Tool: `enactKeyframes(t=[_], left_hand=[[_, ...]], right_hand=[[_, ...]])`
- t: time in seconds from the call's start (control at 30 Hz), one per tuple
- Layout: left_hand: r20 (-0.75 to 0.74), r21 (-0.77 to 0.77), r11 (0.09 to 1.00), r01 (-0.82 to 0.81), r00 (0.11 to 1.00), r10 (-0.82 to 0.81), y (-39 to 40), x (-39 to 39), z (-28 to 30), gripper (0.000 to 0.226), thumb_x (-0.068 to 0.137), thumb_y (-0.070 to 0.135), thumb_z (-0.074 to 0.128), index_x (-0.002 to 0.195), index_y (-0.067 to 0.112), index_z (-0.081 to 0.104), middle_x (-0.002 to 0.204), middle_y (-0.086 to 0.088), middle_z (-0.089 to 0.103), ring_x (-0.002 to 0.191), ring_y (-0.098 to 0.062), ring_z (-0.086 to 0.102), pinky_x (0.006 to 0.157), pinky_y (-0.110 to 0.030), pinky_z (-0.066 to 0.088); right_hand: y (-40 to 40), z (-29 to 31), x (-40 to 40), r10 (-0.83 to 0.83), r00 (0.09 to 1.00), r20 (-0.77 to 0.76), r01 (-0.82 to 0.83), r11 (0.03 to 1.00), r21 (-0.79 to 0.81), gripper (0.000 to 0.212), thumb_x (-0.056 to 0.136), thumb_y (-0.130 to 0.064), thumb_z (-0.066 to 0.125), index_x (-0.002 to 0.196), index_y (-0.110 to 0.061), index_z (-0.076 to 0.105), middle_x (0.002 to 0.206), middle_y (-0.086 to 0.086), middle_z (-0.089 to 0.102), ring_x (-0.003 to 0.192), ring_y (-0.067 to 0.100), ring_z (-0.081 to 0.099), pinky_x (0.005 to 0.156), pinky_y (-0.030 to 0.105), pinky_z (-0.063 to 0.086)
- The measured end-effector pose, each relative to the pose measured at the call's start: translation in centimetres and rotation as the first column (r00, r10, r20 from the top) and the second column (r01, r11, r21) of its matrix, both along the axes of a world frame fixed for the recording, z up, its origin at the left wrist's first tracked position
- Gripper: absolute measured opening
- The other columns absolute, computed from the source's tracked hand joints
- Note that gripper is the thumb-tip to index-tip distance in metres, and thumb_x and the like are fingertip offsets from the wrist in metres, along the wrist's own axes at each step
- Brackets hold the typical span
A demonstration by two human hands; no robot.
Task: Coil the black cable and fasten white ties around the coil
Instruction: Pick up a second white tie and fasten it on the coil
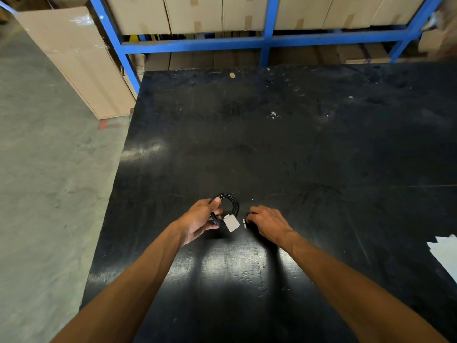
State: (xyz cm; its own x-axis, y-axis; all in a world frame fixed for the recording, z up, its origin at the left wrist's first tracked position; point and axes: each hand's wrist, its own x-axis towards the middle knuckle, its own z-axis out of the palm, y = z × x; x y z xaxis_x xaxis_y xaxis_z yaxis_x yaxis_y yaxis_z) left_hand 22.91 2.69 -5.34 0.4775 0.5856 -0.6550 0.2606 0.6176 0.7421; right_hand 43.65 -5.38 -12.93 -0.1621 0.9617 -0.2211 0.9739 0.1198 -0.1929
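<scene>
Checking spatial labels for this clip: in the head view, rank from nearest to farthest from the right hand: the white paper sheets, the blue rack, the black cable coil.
From the right hand:
1. black cable coil, just left, in the left hand.
2. white paper sheets, right table edge.
3. blue rack, beyond the table.

One cable coil (226,206) sits above one black table (296,149), with one white tie (231,222) on it and one small white piece (244,223) just right. Two hands: left (201,219), right (268,224). One white sheet (445,253) at the table's right edge.

Head camera looks forward and down, close over the black table (321,157).
</scene>
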Motion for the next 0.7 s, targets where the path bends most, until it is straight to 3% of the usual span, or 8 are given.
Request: enactKeyframes(t=[0.13,0.37,0.7], left_hand=[[-0.01,0.006,1.0,0.004,1.0,-0.004,-0.1,0.1,0.1,0.033,0.104,0.028,0.039,0.075,0.016,0.048,0.061,0.003,0.051,0.064,-0.014,0.049,0.076,-0.035,0.044],[-0.007,0.016,1.0,0.006,1.0,-0.006,0.0,0.2,0.3,0.032,0.104,0.029,0.039,0.075,0.017,0.047,0.061,0.005,0.051,0.063,-0.013,0.05,0.074,-0.033,0.045],[-0.006,0.021,0.999,0.028,1.0,-0.028,0.0,0.0,1.0,0.031,0.104,0.029,0.039,0.076,0.018,0.047,0.062,0.006,0.05,0.061,-0.011,0.05,0.069,-0.03,0.044]], right_hand=[[0.0,0.1,-0.3,0.03,0.998,0.06,-0.031,0.999,0.014,0.041,0.087,0.004,0.055,0.118,-0.022,0.067,0.111,-0.003,0.057,0.117,0.018,0.046,0.082,0.033,0.046],[-0.7,0.1,0.7,0.092,0.992,0.09,-0.094,0.995,0.023,0.048,0.088,0.001,0.052,0.122,-0.031,0.061,0.107,-0.004,0.056,0.107,0.021,0.048,0.063,0.029,0.034],[-1.6,0.0,0.6,0.127,0.986,0.112,-0.125,0.992,-0.025,0.043,0.09,-0.001,0.048,0.124,-0.026,0.055,0.108,-0.001,0.049,0.101,0.022,0.051,0.06,0.031,0.033]])
